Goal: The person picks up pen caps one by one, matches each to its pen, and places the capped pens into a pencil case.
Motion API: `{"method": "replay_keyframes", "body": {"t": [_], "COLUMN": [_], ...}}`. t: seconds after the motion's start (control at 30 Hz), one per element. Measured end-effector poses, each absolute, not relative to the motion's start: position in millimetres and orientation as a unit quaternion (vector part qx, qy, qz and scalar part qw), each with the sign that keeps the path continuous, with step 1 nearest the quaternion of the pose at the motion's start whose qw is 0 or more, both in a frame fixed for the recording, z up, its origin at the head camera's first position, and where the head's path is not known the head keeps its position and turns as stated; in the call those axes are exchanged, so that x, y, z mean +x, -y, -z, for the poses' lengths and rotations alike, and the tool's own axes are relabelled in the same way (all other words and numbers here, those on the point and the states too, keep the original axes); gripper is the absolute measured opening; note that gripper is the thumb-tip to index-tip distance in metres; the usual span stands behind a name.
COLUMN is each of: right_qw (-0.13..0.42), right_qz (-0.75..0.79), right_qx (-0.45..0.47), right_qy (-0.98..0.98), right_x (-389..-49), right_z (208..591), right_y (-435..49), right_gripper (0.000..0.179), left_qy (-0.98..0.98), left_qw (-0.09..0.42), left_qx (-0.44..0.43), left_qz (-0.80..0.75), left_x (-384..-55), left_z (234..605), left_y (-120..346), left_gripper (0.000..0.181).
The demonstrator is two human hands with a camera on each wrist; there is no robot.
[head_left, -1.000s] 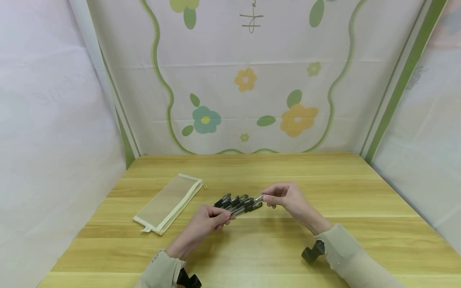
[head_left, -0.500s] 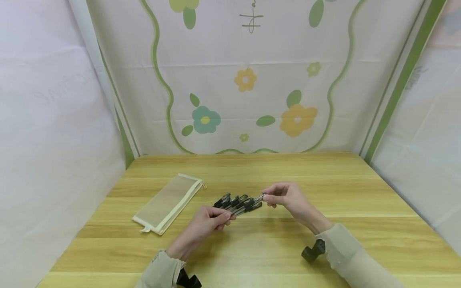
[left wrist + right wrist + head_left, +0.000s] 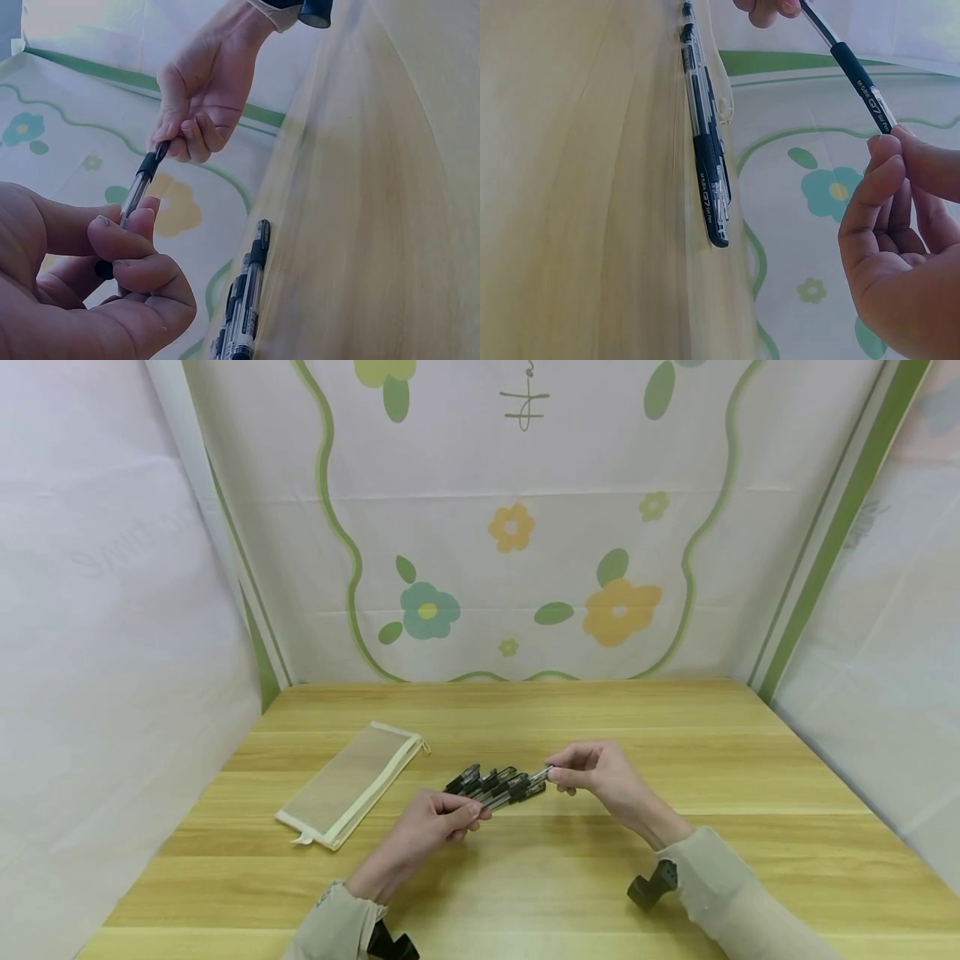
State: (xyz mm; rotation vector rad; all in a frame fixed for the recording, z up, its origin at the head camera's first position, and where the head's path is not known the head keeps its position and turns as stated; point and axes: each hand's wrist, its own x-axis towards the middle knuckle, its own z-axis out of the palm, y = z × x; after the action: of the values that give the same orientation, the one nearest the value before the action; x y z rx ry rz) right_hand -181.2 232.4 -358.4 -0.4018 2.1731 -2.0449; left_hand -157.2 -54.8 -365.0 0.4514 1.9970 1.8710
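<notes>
A clear-barrelled gel pen [image 3: 855, 73] with a black cap is held in the air between both hands. My left hand [image 3: 435, 818] pinches the barrel near its lower end; in the left wrist view, that end pokes out between the fingers. The cap's far end is pinched by my right hand [image 3: 600, 772], thumb against the fingertips, partly hiding the tip. Behind and below lie several similar gel pens [image 3: 247, 300] side by side on the table, caps pointing to the right. Neither hand appears to touch those.
A cream mesh zip pouch [image 3: 352, 785] lies flat on the wooden table [image 3: 675, 877] to the left of the pens. A flower-printed cloth [image 3: 465, 560] hangs behind the table, with pale cloth sides at left and right.
</notes>
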Motion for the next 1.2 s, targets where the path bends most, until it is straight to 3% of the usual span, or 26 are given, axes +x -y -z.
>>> {"method": "replay_keyframes", "body": {"t": [0.67, 1.03, 1.2], "right_qw": [0.062, 0.064, 0.059], "right_qz": [0.674, 0.669, 0.662], "right_qx": [-0.135, -0.131, -0.129], "right_qy": [-0.724, -0.729, -0.736], "right_x": [-182.2, -181.2, -180.7], "right_z": [360.3, 359.7, 359.7], "right_y": [-232.0, -230.8, -230.1], "right_gripper": [0.022, 0.035, 0.031], "left_qy": [-0.703, -0.701, -0.696], "left_qw": [0.188, 0.187, 0.19], "left_qx": [0.163, 0.161, 0.158], "left_qz": [-0.666, -0.669, -0.674], "left_x": [-157.0, -156.2, -156.5], "left_z": [366.0, 365.9, 366.5], "left_y": [54.7, 55.0, 55.4], "left_gripper": [0.023, 0.023, 0.023]}}
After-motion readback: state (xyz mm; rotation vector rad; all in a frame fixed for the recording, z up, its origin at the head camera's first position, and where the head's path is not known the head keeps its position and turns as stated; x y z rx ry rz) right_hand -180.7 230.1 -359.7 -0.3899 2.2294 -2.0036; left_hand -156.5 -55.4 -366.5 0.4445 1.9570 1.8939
